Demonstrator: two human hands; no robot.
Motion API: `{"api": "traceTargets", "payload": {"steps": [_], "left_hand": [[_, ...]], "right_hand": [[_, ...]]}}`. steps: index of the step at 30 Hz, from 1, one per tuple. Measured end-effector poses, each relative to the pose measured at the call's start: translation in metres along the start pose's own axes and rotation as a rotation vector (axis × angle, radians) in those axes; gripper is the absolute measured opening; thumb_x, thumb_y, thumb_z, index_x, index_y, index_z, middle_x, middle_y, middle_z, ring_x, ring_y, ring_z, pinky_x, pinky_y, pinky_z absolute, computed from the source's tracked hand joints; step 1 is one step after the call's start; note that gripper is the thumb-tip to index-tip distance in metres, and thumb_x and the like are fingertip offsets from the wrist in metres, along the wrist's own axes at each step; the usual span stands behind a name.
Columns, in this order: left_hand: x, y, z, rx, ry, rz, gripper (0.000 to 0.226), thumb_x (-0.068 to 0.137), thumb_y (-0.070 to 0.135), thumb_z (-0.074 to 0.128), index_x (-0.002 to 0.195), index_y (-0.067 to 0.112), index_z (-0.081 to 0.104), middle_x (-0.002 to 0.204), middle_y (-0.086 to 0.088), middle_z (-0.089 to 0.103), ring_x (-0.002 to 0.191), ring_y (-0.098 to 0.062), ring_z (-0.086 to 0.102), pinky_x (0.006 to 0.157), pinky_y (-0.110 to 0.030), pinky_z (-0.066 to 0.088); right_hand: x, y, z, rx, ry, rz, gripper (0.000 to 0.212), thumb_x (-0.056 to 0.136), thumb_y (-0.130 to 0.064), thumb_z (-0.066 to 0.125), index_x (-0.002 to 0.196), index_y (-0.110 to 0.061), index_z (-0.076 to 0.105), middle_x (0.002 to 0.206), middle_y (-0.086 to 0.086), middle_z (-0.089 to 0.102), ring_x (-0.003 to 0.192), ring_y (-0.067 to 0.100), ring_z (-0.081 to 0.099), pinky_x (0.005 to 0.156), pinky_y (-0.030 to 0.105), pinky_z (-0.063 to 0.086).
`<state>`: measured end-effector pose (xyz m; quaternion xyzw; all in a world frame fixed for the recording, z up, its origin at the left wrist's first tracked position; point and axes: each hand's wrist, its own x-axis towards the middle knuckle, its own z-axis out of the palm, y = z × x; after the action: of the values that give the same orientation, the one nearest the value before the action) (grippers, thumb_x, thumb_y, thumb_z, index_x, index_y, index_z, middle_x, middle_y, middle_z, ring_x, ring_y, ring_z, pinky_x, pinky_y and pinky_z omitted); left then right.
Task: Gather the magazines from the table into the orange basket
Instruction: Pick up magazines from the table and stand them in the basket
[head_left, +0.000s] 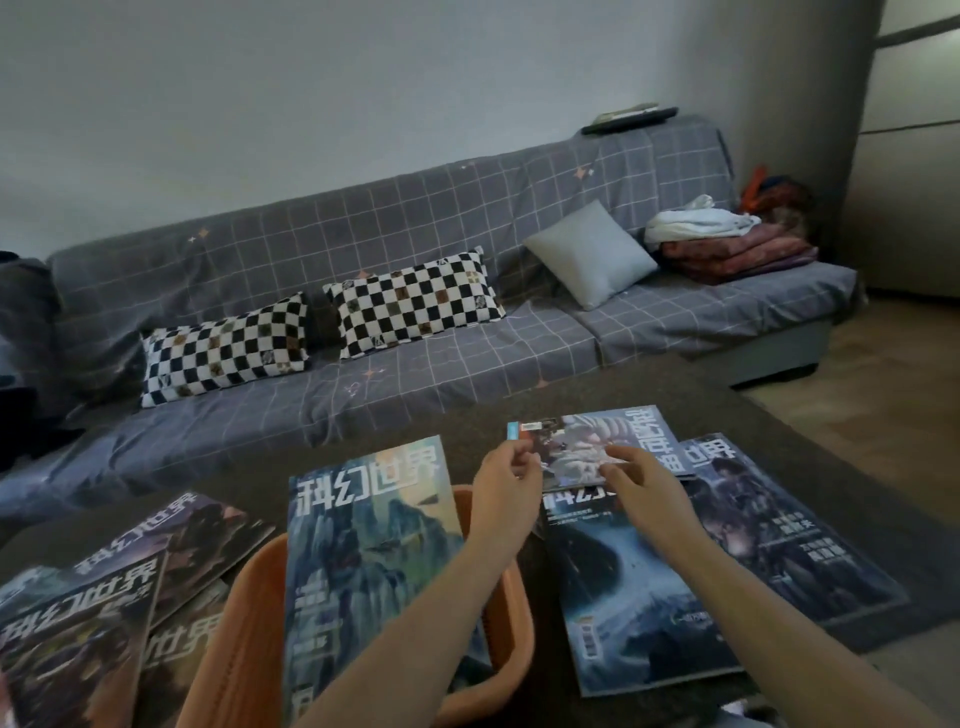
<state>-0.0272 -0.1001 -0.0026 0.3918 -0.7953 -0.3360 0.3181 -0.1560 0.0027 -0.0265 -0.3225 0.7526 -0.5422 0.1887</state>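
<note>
An orange basket (249, 644) stands at the near edge of the table, with a blue mountain-cover magazine (363, 545) propped inside it. To its right lie three overlapping magazines: a blue wave-cover one (623, 597), a dark one (779, 530) and, on top at the far end, a pale creature-cover magazine (587, 441). My left hand (506, 473) pinches that top magazine's near-left corner. My right hand (636, 475) rests on its near edge, fingers bent over the cover. Several more magazines (104, 613) lie to the basket's left.
The table (467, 421) has a dark grey cloth over it. Behind it stands a grey checked sofa (415, 244) with two checkerboard pillows (223, 348), a grey cushion (589, 254) and folded blankets (737, 249). Bare floor shows at the right.
</note>
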Motion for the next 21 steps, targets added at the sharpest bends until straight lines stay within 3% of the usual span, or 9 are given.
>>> {"api": "traceTargets", "payload": {"steps": [2, 5, 8, 11, 15, 18, 21], "left_hand": [[0.016, 0.001, 0.021, -0.02, -0.067, -0.036, 0.024, 0.098, 0.026, 0.049, 0.12, 0.023, 0.057, 0.116, 0.003, 0.061, 0.081, 0.004, 0.055, 0.057, -0.005, 0.042], [0.035, 0.0, 0.05, -0.031, -0.143, -0.122, 0.026, 0.097, 0.027, 0.048, 0.122, 0.024, 0.055, 0.118, 0.002, 0.063, 0.085, -0.003, 0.059, 0.064, -0.014, 0.044], [0.05, -0.001, 0.08, 0.019, -0.245, -0.168, 0.042, 0.096, 0.029, 0.047, 0.138, 0.024, 0.046, 0.131, -0.003, 0.058, 0.108, -0.015, 0.058, 0.089, -0.029, 0.045], [0.061, 0.0, 0.103, 0.103, -0.396, -0.188, 0.057, 0.097, 0.038, 0.046, 0.149, 0.029, 0.025, 0.146, -0.007, 0.045, 0.13, -0.024, 0.044, 0.1, -0.035, 0.036], [0.069, -0.001, 0.121, 0.162, -0.479, -0.162, 0.067, 0.097, 0.043, 0.043, 0.151, 0.039, 0.003, 0.152, -0.009, 0.037, 0.136, -0.025, 0.039, 0.103, -0.038, 0.034], [0.071, -0.005, 0.125, 0.19, -0.463, -0.128, 0.066, 0.098, 0.042, 0.043, 0.151, 0.038, 0.004, 0.149, -0.008, 0.043, 0.133, -0.025, 0.042, 0.101, -0.037, 0.036], [0.07, -0.006, 0.124, 0.132, -0.444, -0.129, 0.062, 0.098, 0.039, 0.045, 0.151, 0.036, 0.013, 0.144, -0.003, 0.049, 0.127, -0.021, 0.048, 0.096, -0.032, 0.037]], "right_hand": [[0.016, 0.017, -0.013, -0.031, 0.014, 0.037, 0.033, 0.094, -0.028, 0.052, 0.126, -0.021, 0.052, 0.111, 0.002, 0.063, 0.085, 0.005, 0.055, 0.062, 0.016, 0.041], [0.037, 0.04, -0.026, -0.093, 0.043, 0.14, 0.039, 0.094, -0.031, 0.052, 0.13, -0.018, 0.05, 0.122, 0.005, 0.06, 0.098, 0.012, 0.056, 0.078, 0.023, 0.043], [0.054, 0.059, -0.034, -0.187, 0.128, 0.237, 0.044, 0.092, -0.032, 0.053, 0.132, -0.014, 0.048, 0.126, 0.009, 0.058, 0.113, 0.021, 0.055, 0.094, 0.034, 0.046], [0.067, 0.068, -0.04, -0.323, 0.186, 0.317, 0.04, 0.093, -0.034, 0.052, 0.124, -0.009, 0.054, 0.127, 0.017, 0.053, 0.118, 0.029, 0.048, 0.101, 0.044, 0.04], [0.083, 0.066, -0.047, -0.302, 0.189, 0.444, 0.045, 0.092, -0.036, 0.052, 0.126, -0.006, 0.052, 0.117, 0.017, 0.059, 0.103, 0.027, 0.059, 0.09, 0.041, 0.049], [0.094, 0.063, -0.052, -0.283, 0.119, 0.518, 0.042, 0.09, -0.041, 0.053, 0.115, -0.007, 0.058, 0.086, 0.008, 0.063, 0.077, 0.02, 0.061, 0.072, 0.035, 0.052], [0.101, 0.062, -0.048, -0.224, 0.132, 0.516, 0.038, 0.089, -0.034, 0.058, 0.117, -0.009, 0.055, 0.079, 0.007, 0.063, 0.072, 0.019, 0.062, 0.072, 0.036, 0.055]]}}
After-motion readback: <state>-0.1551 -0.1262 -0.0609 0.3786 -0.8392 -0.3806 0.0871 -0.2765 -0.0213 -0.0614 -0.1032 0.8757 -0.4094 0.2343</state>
